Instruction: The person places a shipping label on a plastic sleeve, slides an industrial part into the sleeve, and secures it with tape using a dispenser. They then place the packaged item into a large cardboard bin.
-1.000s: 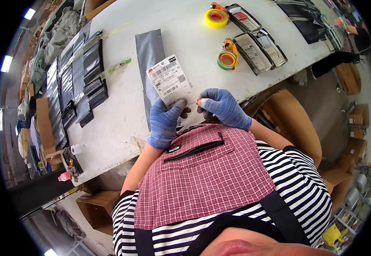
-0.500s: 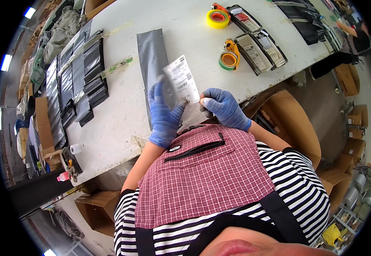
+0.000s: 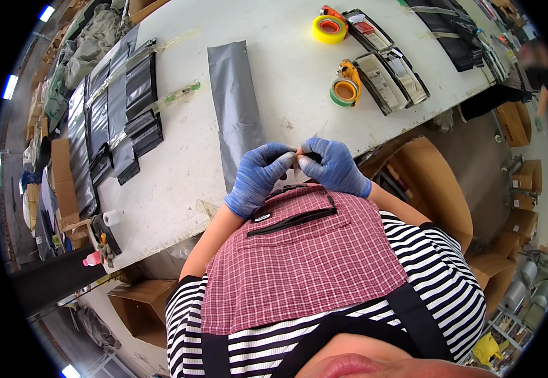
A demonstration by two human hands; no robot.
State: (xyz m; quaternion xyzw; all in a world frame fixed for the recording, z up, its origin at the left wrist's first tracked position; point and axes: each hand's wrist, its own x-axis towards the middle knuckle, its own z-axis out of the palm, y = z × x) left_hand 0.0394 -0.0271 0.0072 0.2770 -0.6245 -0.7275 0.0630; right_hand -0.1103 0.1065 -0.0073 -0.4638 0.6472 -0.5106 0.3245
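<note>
Two hands in blue knitted gloves meet in front of the chest. The left hand (image 3: 260, 179) has come in toward the right hand (image 3: 338, 167), and each pinches with thumb and forefinger, tips nearly touching. A thin sliver (image 3: 296, 165) shows between them, most likely the white label. That label faced up, print showing, half a second ago; now it is turned edge-on or hidden by the fingers, so whether its backing is coming loose cannot be told.

Just beyond the left hand, a long, flat grey plastic bag (image 3: 235, 101) lies smooth and faintly shiny, no label visible on it. Farther left of that hand are glossy black wrapped packages (image 3: 140, 91), creased and squared off. Beyond the right hand sit an orange-handled tape dispenser (image 3: 350, 70), a round yellow tape roll (image 3: 329, 40) and black-rimmed trays (image 3: 370, 86). Below both hands is a red-and-white checked cotton-like apron (image 3: 299, 264).
</note>
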